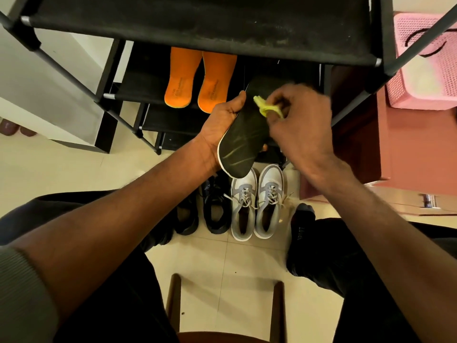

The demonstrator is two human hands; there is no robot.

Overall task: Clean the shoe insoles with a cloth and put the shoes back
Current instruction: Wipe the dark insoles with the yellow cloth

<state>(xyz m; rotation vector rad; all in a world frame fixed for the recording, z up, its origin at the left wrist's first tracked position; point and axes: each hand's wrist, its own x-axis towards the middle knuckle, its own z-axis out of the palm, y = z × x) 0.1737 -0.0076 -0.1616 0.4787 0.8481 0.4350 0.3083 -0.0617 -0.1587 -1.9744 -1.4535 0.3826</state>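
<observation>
My left hand (223, 122) grips a black insole (243, 142) with a white rim from underneath, thumb on its left edge. Pale streaks mark the insole's heel end. My right hand (301, 122) pinches a small yellow cloth (268, 108) against the insole's upper part. Two orange insoles (200, 81) lie side by side on a shelf of the black shoe rack (197, 18). On the floor below stand a pair of grey and white sneakers (257, 204) and, to their left, a pair of black shoes (202, 209).
A pink mesh basket (425, 60) stands at the right beside a reddish-brown cabinet (385, 144). A wooden stool's frame (175, 305) shows between my legs. My socked right foot (303, 224) rests by the sneakers on the cream tile floor (99, 169).
</observation>
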